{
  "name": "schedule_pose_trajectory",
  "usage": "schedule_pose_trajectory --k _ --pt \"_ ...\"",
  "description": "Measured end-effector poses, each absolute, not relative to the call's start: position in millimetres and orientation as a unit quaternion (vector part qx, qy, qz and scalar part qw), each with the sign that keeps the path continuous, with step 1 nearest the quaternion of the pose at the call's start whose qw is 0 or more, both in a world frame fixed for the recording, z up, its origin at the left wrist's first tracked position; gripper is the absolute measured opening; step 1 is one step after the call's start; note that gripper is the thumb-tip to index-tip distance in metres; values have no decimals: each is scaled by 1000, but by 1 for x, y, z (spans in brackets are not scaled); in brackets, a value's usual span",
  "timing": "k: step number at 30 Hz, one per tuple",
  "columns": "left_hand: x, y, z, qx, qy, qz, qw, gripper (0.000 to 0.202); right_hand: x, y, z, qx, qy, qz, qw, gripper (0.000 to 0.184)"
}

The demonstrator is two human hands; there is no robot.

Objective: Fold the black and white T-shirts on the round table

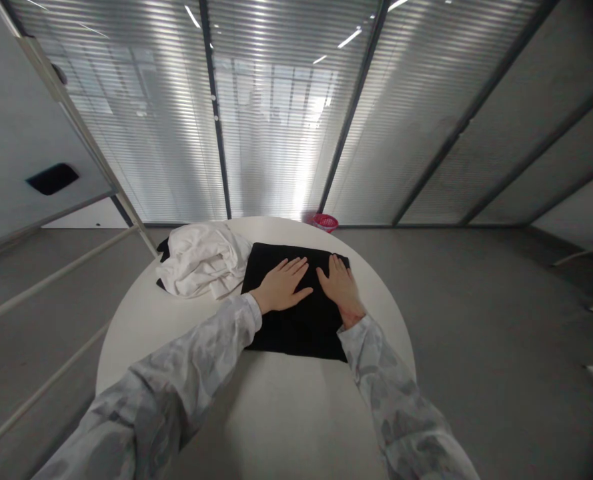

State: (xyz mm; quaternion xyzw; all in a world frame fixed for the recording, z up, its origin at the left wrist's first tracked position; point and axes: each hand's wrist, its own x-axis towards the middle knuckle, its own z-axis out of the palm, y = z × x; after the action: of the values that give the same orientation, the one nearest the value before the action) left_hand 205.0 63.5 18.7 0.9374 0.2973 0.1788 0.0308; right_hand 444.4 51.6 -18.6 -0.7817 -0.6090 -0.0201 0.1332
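A folded black cloth (291, 327) lies flat on a round white table (141, 320). My left hand (282, 285) rests palm down on the cloth's middle, fingers stretched out. My right hand (340, 285) lies flat beside it on the cloth's right part, fingers also spread. Neither hand holds anything. Both sleeves are pale grey with a mottled pattern.
A crumpled white garment (201, 261) is heaped at the table's far left, touching the black cloth, with a bit of dark fabric (163, 249) under it. A red bin (325, 221) stands on the floor behind the table. Glass walls with blinds stand beyond; a white railing runs at left.
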Motion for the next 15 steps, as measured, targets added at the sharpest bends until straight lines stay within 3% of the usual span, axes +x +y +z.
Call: schedule_pose_trajectory --k 6,15 --pt "212 95 -14 901 387 178 80 83 444 49 -19 -777 -615 -39 131 76" --pt "200 122 -11 871 461 156 64 86 443 48 -14 -780 -611 -14 136 79"
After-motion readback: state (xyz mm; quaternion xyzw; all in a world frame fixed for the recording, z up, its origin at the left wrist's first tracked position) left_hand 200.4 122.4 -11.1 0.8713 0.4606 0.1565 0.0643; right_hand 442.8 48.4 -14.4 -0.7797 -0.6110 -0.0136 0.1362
